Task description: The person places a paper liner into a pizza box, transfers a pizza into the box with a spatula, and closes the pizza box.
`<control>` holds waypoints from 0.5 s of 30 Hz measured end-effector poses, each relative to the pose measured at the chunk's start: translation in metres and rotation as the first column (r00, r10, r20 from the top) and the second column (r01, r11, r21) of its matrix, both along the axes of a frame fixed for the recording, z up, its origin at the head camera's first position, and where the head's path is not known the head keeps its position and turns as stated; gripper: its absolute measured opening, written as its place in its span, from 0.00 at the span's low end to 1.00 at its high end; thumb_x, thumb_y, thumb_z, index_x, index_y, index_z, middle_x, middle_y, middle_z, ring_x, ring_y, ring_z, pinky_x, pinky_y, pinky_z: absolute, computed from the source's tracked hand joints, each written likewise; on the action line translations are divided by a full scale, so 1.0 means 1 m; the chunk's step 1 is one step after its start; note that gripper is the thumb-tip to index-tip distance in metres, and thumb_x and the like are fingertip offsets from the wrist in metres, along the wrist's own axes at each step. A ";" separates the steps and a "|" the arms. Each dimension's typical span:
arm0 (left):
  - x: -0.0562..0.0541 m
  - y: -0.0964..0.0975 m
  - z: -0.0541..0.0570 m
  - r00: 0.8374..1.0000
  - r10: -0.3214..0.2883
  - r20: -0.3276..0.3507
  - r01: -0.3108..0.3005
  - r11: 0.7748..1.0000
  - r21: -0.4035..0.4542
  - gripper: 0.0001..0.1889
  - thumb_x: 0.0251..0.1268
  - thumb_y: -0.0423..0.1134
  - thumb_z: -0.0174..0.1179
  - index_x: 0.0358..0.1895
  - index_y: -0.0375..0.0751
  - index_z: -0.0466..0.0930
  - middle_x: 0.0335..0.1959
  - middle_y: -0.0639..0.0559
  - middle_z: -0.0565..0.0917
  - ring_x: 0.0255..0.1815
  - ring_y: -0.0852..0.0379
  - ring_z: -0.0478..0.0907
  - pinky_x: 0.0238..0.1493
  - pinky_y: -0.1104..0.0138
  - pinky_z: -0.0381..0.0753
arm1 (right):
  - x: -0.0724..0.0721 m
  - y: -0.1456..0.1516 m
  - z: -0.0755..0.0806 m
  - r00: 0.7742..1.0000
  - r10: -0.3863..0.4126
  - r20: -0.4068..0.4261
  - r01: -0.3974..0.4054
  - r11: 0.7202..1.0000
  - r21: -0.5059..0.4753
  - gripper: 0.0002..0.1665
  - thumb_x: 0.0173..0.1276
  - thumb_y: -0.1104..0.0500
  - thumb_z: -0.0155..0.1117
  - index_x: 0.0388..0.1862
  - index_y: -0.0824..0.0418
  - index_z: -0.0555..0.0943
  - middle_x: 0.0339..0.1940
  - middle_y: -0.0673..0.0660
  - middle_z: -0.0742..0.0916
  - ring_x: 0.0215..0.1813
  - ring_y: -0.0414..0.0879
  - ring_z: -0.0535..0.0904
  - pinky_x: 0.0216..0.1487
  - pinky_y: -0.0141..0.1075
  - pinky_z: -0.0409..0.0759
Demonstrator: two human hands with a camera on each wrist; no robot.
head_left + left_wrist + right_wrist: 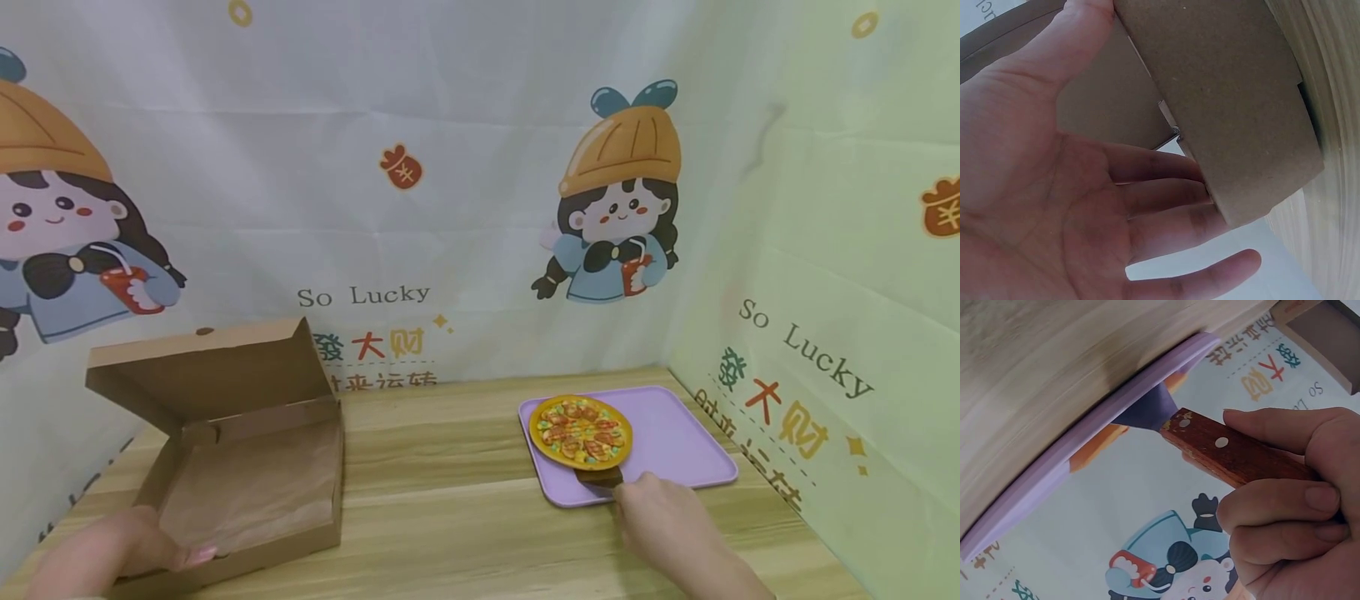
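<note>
In the head view, my left hand (138,542) rests at the front left corner of an open cardboard pizza box (262,554). Its thumb lies along the front rim. The left wrist view shows nearly straight fingers touching the box wall (1229,106), some fingertips hidden behind it. My right hand (667,521) grips a spatula by its wooden handle (1235,453). The spatula's dark blade (600,477) reaches under the near edge of a toy pizza (581,432) on a yellow base, and its far end is hidden. The pizza sits on the left part of a lilac tray (675,442).
The box lid (225,375) stands raised at the back. A wooden table (427,500) lies under everything, with bare wood between box and tray. Printed cloth (480,208) hangs behind the table and along its right side.
</note>
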State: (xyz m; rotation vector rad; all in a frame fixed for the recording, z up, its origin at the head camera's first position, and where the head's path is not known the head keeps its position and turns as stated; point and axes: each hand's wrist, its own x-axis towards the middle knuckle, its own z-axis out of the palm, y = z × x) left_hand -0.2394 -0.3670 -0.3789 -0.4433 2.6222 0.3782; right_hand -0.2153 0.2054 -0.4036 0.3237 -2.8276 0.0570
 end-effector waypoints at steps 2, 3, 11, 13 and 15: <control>0.000 -0.003 -0.002 1.000 -0.028 -0.008 0.028 1.000 0.001 0.67 0.58 0.81 0.61 0.61 0.05 0.65 0.56 0.14 0.73 0.57 0.26 0.75 0.69 0.34 0.77 | -0.002 0.001 -0.001 1.000 0.005 -0.008 -0.005 1.000 0.005 0.11 0.63 0.64 0.74 0.22 0.56 0.83 0.16 0.52 0.80 0.20 0.43 0.72 0.22 0.39 0.78; 0.000 -0.003 -0.003 1.000 -0.013 0.002 0.013 0.999 -0.039 0.69 0.53 0.84 0.61 0.60 0.07 0.68 0.54 0.15 0.75 0.55 0.28 0.77 0.70 0.35 0.76 | -0.002 0.002 -0.001 1.000 0.008 -0.012 -0.008 1.000 0.004 0.11 0.62 0.64 0.74 0.22 0.56 0.83 0.17 0.52 0.80 0.20 0.43 0.72 0.22 0.39 0.78; 0.000 -0.008 -0.004 0.999 -0.048 -0.007 0.048 0.999 -0.025 0.69 0.52 0.85 0.60 0.59 0.07 0.68 0.55 0.14 0.74 0.55 0.27 0.76 0.69 0.33 0.76 | -0.007 0.002 -0.002 0.998 0.035 -0.043 -0.035 0.999 0.011 0.11 0.58 0.66 0.75 0.21 0.56 0.83 0.16 0.51 0.81 0.20 0.42 0.73 0.21 0.37 0.78; 0.001 -0.008 -0.004 0.998 -0.064 -0.010 0.064 0.998 -0.024 0.69 0.53 0.85 0.59 0.59 0.06 0.68 0.55 0.13 0.73 0.55 0.26 0.76 0.68 0.32 0.75 | -0.007 0.002 -0.002 0.998 0.036 -0.041 -0.036 0.999 0.009 0.10 0.59 0.66 0.75 0.22 0.56 0.83 0.16 0.50 0.81 0.20 0.42 0.72 0.21 0.37 0.77; 0.001 -0.009 -0.004 0.998 -0.068 -0.010 0.068 0.998 -0.016 0.71 0.53 0.86 0.59 0.60 0.05 0.66 0.56 0.12 0.72 0.55 0.25 0.76 0.68 0.32 0.75 | -0.009 0.002 -0.002 0.998 0.038 -0.042 -0.038 0.999 0.008 0.10 0.59 0.66 0.75 0.22 0.56 0.84 0.16 0.50 0.81 0.19 0.41 0.72 0.21 0.36 0.77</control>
